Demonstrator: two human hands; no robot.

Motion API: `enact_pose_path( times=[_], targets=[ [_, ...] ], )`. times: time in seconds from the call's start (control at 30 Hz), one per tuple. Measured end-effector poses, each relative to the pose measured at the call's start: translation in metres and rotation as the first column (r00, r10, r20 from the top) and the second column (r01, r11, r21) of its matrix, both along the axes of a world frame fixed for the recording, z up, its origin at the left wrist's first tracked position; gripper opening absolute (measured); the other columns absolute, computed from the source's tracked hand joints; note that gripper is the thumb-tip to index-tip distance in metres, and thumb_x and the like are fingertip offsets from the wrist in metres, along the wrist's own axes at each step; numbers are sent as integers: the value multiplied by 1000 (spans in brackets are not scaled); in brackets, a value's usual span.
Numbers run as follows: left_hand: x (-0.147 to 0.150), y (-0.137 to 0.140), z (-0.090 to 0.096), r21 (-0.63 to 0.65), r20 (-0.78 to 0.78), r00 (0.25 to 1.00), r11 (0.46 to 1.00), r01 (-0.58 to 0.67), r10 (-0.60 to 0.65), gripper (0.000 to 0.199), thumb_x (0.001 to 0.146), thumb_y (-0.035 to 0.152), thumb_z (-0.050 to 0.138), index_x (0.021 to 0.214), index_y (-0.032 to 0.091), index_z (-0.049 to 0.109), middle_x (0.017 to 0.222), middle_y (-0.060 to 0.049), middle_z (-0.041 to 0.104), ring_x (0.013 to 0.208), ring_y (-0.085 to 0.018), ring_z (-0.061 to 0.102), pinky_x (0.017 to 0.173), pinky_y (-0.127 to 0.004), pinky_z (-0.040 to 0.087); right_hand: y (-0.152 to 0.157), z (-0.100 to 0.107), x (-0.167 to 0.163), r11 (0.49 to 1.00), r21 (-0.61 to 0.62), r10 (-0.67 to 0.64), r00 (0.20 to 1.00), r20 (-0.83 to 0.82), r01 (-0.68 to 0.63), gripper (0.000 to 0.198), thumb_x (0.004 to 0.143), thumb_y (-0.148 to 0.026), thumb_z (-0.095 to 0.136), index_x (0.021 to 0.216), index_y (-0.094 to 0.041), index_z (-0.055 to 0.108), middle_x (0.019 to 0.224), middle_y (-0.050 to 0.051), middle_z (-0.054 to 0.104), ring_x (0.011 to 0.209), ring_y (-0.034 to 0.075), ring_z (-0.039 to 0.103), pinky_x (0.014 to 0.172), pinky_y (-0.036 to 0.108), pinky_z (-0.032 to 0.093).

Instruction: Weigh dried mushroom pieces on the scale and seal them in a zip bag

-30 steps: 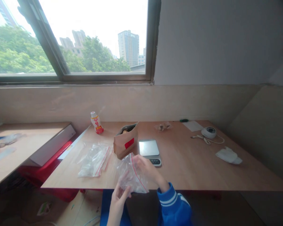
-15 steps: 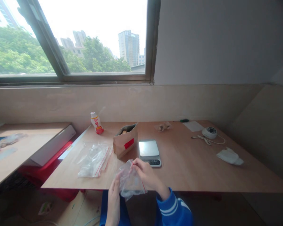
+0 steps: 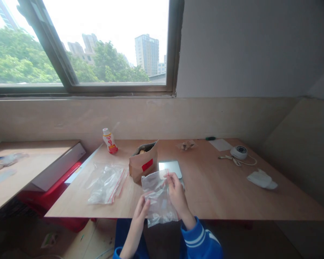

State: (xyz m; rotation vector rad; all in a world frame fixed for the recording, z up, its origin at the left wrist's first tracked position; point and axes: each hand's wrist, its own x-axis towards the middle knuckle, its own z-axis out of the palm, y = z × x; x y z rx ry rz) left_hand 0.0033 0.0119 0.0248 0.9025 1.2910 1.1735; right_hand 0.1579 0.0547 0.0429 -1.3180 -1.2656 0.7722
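A clear zip-lock bag (image 3: 159,201) with a red seal line is held up at the front edge of the table. My right hand (image 3: 177,194) pinches its upper right corner, and my left hand (image 3: 140,213) grips its left side. Nothing shows inside the bag. Behind it, the bag and my right hand partly cover a kitchen scale (image 3: 172,165). An opened brown paper pouch (image 3: 140,167) with a red label stands left of the scale, with something light brown in its mouth. Further left lies a stack of clear zip-lock bags (image 3: 105,185).
A white and red bottle (image 3: 109,141) stands at the back left. A small bag of brown pieces (image 3: 187,145) lies behind the scale. To the right are a white paper (image 3: 220,144), a white domed camera with its cable (image 3: 239,152) and a crumpled white bag (image 3: 261,179).
Both hands have moved up and slightly right with the zip-lock bag. The bag is now spread taller and flatter, covering the scale's front.
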Motion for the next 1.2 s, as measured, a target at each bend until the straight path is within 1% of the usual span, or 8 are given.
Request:
enact_pose_path(
  times=[0.13, 0.27, 0.43, 0.6, 0.8, 1.0, 1.1, 1.2],
  targets=[
    [1, -4, -5, -40, 63, 992, 993, 108, -105, 54, 65, 56, 71, 101, 16, 68, 90, -8, 71, 77, -22, 66, 63, -30, 55, 1, -6, 8, 993, -59, 101, 994, -33, -103, 36, 94, -51, 40, 97, -20, 58, 79, 2, 66, 62, 15, 62, 58, 25, 49],
    [-35, 8, -18, -78, 38, 993, 991, -109, 112, 57, 58, 55, 73, 96, 14, 64, 80, -5, 69, 65, -19, 64, 55, -27, 53, 5, -23, 31, 969, -185, 126, 974, -186, -161, 51, 86, -64, 41, 108, -21, 53, 86, 2, 64, 36, 7, 49, 32, 20, 37],
    [-108, 28, -25, -155, -78, 927, 914, -375, 367, 43, 60, 38, 69, 95, 16, 56, 75, -3, 65, 54, -15, 59, 41, -23, 46, 3, -53, 85, 967, -253, -35, 981, -189, -14, 58, 76, -69, 49, 101, -17, 57, 81, 4, 64, 39, 8, 51, 31, 19, 40],
    [-156, 58, -14, -63, -325, 880, 921, -385, 346, 45, 68, 34, 61, 108, 16, 51, 72, -3, 64, 50, -15, 56, 40, -24, 46, -3, -84, 132, 927, -333, -223, 967, -126, 170, 58, 65, -66, 56, 94, -16, 60, 75, 4, 63, 44, 11, 52, 28, 20, 40],
    [-170, 91, -19, 71, -636, 692, 918, -389, 342, 51, 70, 42, 55, 113, 14, 53, 88, -9, 65, 65, -21, 63, 60, -36, 55, -4, -117, 155, 876, -387, -371, 915, -157, 289, 55, 61, -63, 57, 88, -16, 58, 62, -1, 56, 40, 10, 46, 26, 20, 36],
    [-163, 88, -24, 124, -664, 613, 872, -474, 428, 49, 76, 36, 50, 120, 16, 51, 99, -10, 64, 67, -21, 63, 78, -43, 54, -8, -129, 161, 896, -333, -377, 901, -217, 295, 50, 68, -60, 57, 93, -16, 57, 63, -3, 56, 37, 8, 46, 28, 18, 34],
    [-156, 88, -21, 169, -665, 597, 868, -466, 449, 52, 80, 36, 46, 126, 13, 48, 112, -15, 60, 90, -26, 64, 92, -47, 48, -7, -129, 158, 882, -337, -404, 897, -180, 330, 51, 71, -61, 53, 95, -16, 57, 64, -3, 55, 35, 7, 44, 26, 17, 30],
    [-141, 89, -17, 258, -724, 521, 878, -402, 452, 55, 83, 39, 41, 128, 7, 49, 128, -22, 51, 124, -35, 46, 107, -53, 33, -6, -128, 156, 865, -340, -436, 888, -149, 368, 52, 72, -62, 50, 94, -16, 58, 62, -4, 55, 33, 6, 41, 26, 16, 27]
  ],
)
